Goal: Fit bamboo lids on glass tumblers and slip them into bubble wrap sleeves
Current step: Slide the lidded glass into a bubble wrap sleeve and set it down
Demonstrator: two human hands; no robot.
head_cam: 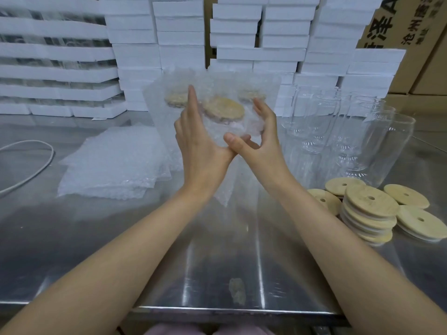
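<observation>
A lidded tumbler (232,128), already inside a sleeve (242,81), was held up over the middle of the counter (217,250). The left grip (198,139) was pressed flat against its left side, fingers straight; the right grip (263,139) was curled round its right side.

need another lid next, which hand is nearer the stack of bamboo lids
Right. The right hand cups the bubble-wrapped tumbler, with the stack of bamboo lids lower on its side; the left hand presses the tumbler's other side, farther off.
</observation>
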